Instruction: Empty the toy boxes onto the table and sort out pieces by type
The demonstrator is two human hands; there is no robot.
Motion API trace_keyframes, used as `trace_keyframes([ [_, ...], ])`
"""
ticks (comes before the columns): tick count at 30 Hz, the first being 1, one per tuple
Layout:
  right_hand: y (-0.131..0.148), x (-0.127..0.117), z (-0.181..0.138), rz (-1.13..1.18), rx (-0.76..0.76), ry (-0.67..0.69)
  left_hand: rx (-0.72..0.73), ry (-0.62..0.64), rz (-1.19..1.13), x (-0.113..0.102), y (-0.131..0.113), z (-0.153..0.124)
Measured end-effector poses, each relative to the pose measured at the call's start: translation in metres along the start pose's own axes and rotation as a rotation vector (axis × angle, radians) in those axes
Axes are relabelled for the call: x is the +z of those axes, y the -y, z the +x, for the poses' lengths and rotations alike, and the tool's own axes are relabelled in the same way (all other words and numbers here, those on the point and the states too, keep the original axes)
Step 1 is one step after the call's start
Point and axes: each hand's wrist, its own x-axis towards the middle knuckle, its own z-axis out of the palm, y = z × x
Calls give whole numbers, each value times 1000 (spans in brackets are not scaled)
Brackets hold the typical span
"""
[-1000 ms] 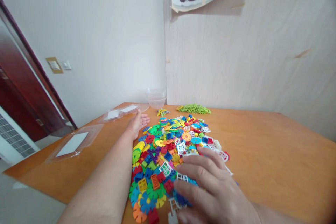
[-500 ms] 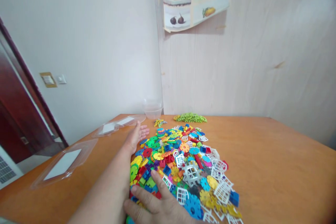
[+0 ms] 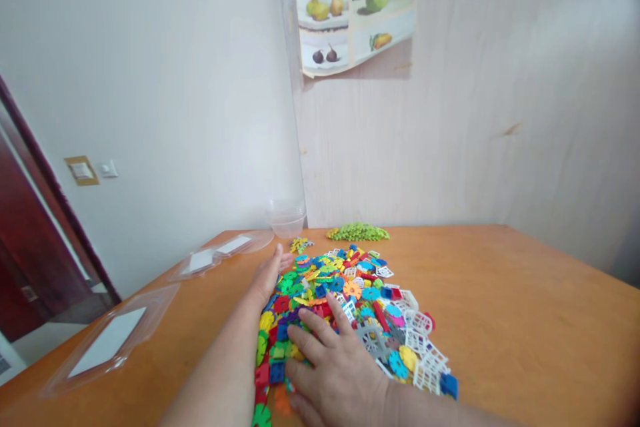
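The left hand, released and straight-fingered, is beside the far left edge of the toy pile; the right hand, released, fingers spread, covers its near part. 3 lids lie left on the table; 1 tub stands far, right of them, contents unclear.

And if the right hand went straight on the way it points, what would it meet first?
Probably pieces of the colourful pile just past the fingertips of the right hand, then perhaps the left forearm; whether it would push into them or pass above is unclear.
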Motion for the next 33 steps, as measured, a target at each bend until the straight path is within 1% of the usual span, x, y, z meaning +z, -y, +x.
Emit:
trace_keyframes([
  [4,-12,-9,-4,-10,111,-18,-5,-12,-19,3,-1,-2],
  [6,-18,-13,-6,-16,164,-50,-11,-32,-30,2,-1,-2],
  [9,-26,-16,-8,-26,203,-99,-15,-62,-42,0,-1,-2],
  [13,-36,-16,-10,-44,271,-172,-24,-101,-38,-2,0,1],
  [19,-45,-14,-9,-31,370,-246,-28,-112,-56,-4,3,3],
  [24,-36,-19,-7,24,351,-263,-19,-101,-74,-4,2,1],
  [28,-25,-22,-5,74,273,-245,-20,-106,-76,-3,2,1],
  [30,-22,-22,-2,80,219,-203,-15,-102,-74,-4,4,3],
  [33,-20,-20,7,69,173,-93,-15,-84,-73,-5,7,6],
])
